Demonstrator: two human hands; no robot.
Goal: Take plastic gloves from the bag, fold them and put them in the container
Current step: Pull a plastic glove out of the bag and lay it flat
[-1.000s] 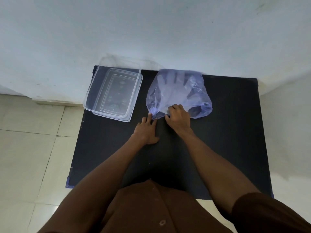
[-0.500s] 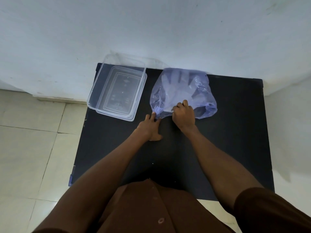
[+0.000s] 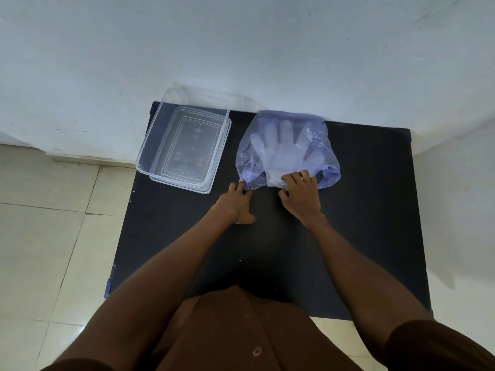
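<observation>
Black table (image 3: 361,223) bearing the bag (image 3: 288,149): left hand (image 3: 237,203) pinches its near-left corner, right hand (image 3: 301,195) curls closed on its near edge, container (image 3: 184,141) left of it.

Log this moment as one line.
left hand: pins purple plastic bag | right hand: at bag mouth | clear plastic container: empty

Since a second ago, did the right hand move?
Yes. The right hand slid rightward along the see-through purple plastic bag's near edge, away from the left hand.
</observation>
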